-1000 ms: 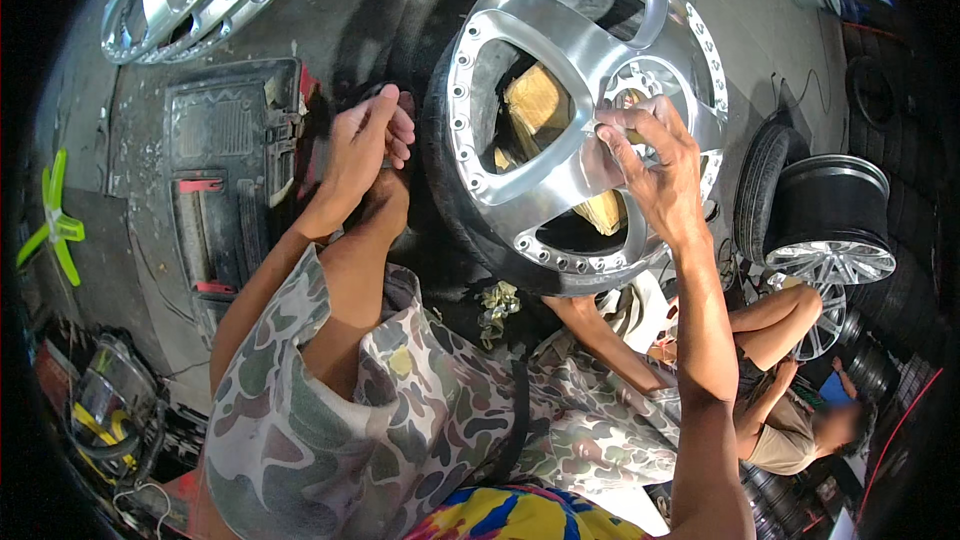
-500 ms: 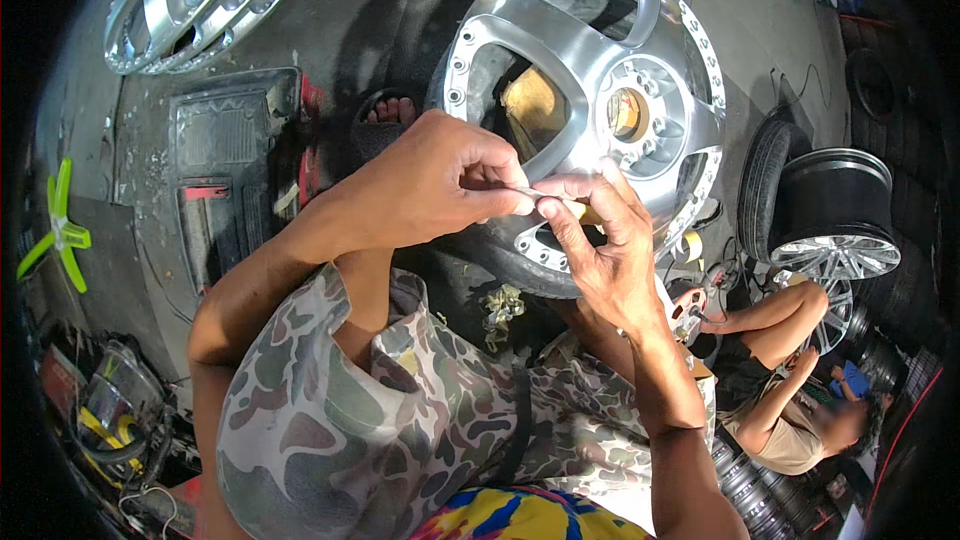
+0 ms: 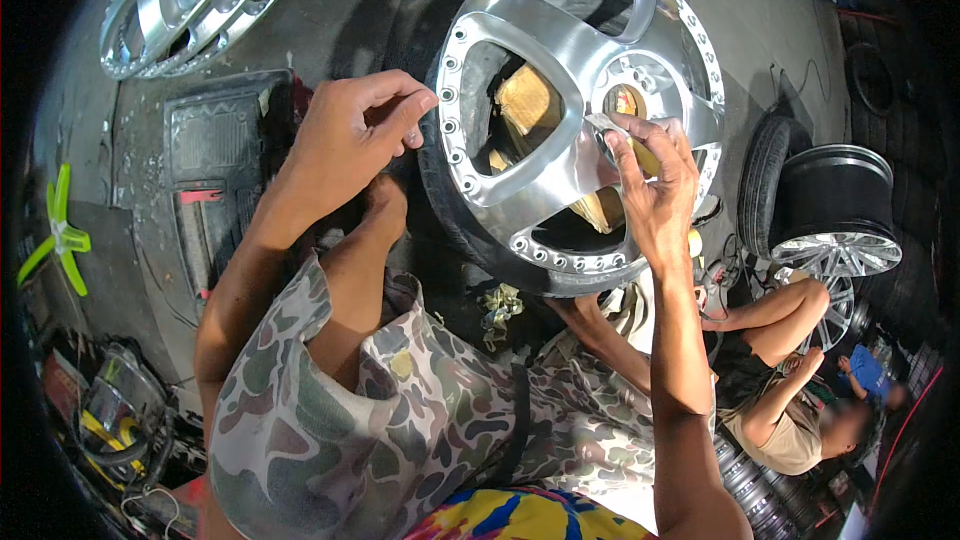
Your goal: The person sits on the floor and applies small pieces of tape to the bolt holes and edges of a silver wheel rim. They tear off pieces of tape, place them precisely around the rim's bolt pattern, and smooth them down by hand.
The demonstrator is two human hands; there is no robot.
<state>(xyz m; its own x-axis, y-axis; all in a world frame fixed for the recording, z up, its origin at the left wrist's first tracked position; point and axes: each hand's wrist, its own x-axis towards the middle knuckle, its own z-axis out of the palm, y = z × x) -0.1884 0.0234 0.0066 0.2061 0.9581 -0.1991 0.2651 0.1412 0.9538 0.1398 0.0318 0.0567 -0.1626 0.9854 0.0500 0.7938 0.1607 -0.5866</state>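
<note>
A silver alloy wheel face [image 3: 550, 35], with holes around its edge, lies on a dark tyre [image 3: 462, 240] in front of me. My right hand [image 3: 655, 180] is over the hub, its fingers closed on a small pale strip [image 3: 602, 124]. Something yellowish shows beneath those fingers; its kind is not clear. Just left of the wheel's edge, my left hand [image 3: 355, 135] is raised with thumb and forefinger pinched together. Anything between those fingertips is too small to make out. Brown cardboard [image 3: 528, 100] shows through the wheel's openings.
A dark plastic case [image 3: 215, 135] sits on the floor at left, near a lime-green spoked piece [image 3: 65, 237]. More wheel faces [image 3: 190, 10] lie at far left. A tyre [image 3: 765, 180] and black barrel rim [image 3: 835, 195] stand right. Another person [image 3: 785, 420] sits at lower right.
My hands, together on the pale strip before, have parted. The left moved left and up off the wheel; the right carried the strip up and right to the hub.
</note>
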